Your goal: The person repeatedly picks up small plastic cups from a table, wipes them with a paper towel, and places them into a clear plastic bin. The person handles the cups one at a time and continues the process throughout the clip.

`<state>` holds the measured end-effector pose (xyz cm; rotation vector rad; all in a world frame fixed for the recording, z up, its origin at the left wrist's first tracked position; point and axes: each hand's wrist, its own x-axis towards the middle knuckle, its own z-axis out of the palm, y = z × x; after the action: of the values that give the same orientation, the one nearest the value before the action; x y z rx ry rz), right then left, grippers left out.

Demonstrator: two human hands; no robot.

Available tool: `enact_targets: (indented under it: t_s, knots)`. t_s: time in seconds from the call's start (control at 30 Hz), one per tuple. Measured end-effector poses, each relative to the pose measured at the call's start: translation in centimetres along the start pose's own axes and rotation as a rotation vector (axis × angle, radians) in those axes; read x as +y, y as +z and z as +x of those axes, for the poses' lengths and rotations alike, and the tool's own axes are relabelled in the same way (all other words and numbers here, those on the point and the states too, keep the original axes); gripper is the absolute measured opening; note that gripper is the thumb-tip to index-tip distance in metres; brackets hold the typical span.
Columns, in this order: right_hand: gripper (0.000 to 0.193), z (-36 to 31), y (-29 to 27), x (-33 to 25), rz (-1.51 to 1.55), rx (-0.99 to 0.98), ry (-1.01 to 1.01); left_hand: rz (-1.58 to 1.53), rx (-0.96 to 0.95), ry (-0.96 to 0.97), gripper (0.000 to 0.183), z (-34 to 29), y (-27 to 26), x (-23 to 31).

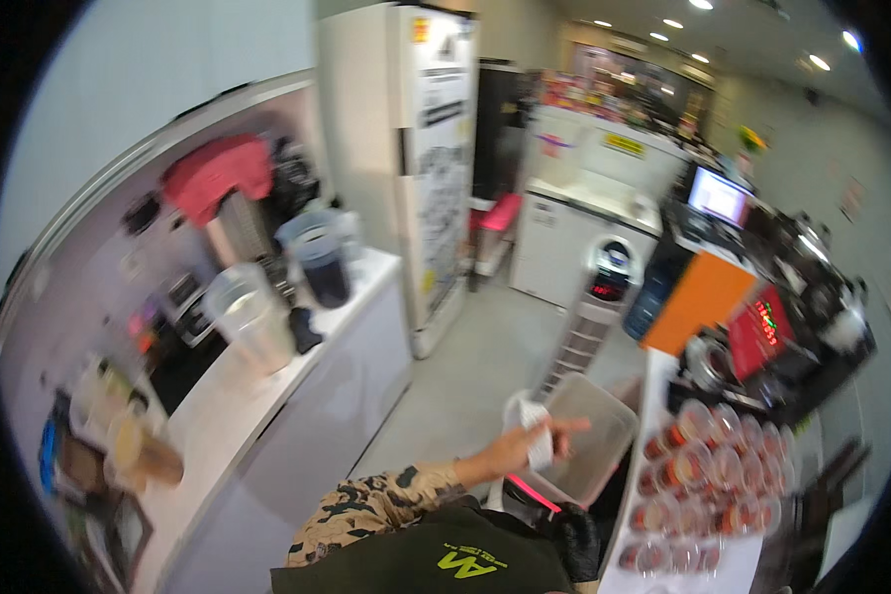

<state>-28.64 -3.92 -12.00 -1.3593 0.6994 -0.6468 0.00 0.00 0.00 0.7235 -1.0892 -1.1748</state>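
Observation:
My left hand point(513, 450), in a camouflage sleeve, reaches out to the right in front of me. It is closed around a small white item point(537, 436), perhaps folded paper or a cloth; blur hides its kind. One finger points toward a large translucent plastic tub point(596, 428), and the hand is over the tub's near left edge. My right hand does not show. On the white counter to the right stand several rows of clear lidded cups point(698, 465) with reddish contents.
Along the left counter point(218, 421) stand a translucent pitcher point(250, 317) and a dark-filled jug point(322, 262). A tower fan point(589, 317) rises beyond the tub. A tall fridge point(431, 168) stands behind. An orange panel point(698, 302) and a red scale display point(759, 332) are at right.

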Motion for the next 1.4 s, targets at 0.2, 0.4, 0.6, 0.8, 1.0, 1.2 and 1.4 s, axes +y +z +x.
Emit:
enact_targets:
  t_s: [0.2,0.4,0.6,0.8,1.0,1.2,1.4]
  knots:
    - [0.039,6.5,6.7,0.5,-0.096,-0.367,-0.112,0.31,0.055,0.168,0.057,-6.4,0.7,-3.3]
    - [0.027,9.8,7.7,7.6,-0.153,-0.452,0.064,0.321,0.226,0.069,0.053,-9.2,-3.2,-1.9]
    - [0.029,11.3,7.4,8.0,-0.223,-0.436,0.078,0.008,0.604,0.086,0.057,-11.3,-8.6,3.7]
    - [0.031,11.6,6.4,7.8,-0.264,-0.372,0.115,-0.148,0.789,0.228,0.062,-11.3,-10.6,8.0]
    - [0.033,10.4,4.6,7.7,-0.298,-0.284,0.122,0.082,0.809,0.05,0.059,-8.3,-10.6,7.4]
    - [0.034,7.8,3.0,6.3,-0.428,-0.132,-0.016,0.392,0.489,-0.016,0.042,-3.7,-8.2,3.1]
    - [0.038,6.0,3.7,-1.4,-0.218,0.013,-0.113,0.198,0.238,-0.156,0.038,0.7,-0.8,-3.5]
